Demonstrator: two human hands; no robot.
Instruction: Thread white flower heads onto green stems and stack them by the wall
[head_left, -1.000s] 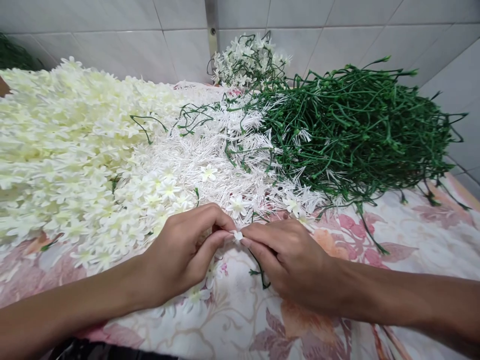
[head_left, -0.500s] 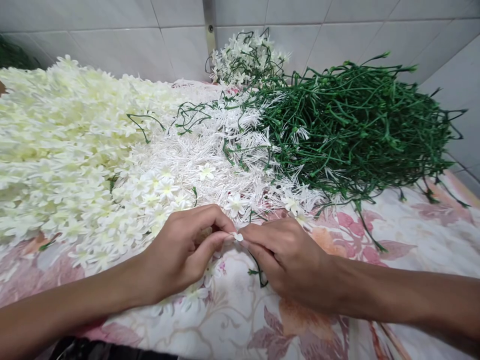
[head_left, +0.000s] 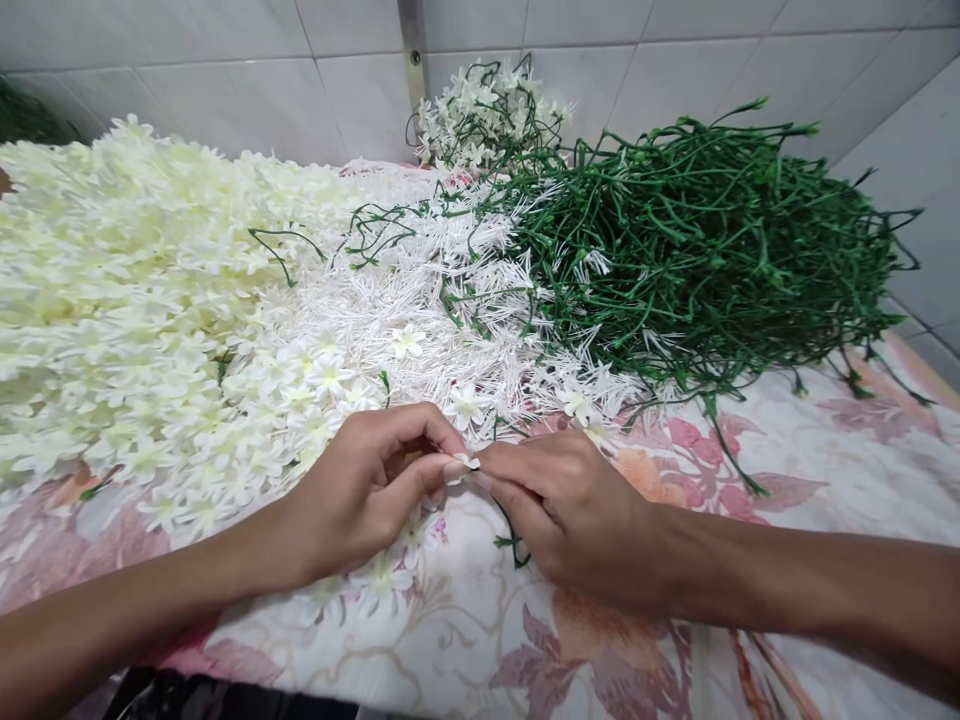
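My left hand (head_left: 390,490) pinches a small white artificial flower (head_left: 468,461) between thumb and forefinger. Facing it, my right hand (head_left: 574,500) is closed on a green plastic stem (head_left: 511,540), whose lower end hangs out below the fingers. The fingertips of both hands nearly meet at the flower, where the stem's tip is mostly hidden. Loose white flowers (head_left: 379,580) lie on the cloth under my left wrist. Just beyond my hands spreads a heap of thin white stamen pieces (head_left: 390,300).
A large pile of cream-white flowers (head_left: 150,260) covers the left side. Green stems (head_left: 720,260) are heaped at the right. Assembled flower sprigs (head_left: 491,115) stand at the back against the tiled wall (head_left: 225,110). A floral cloth (head_left: 450,650) lies under everything.
The flower has turned and shifted slightly left between my fingertips. My hands otherwise keep nearly the same position, and the view has moved a little.
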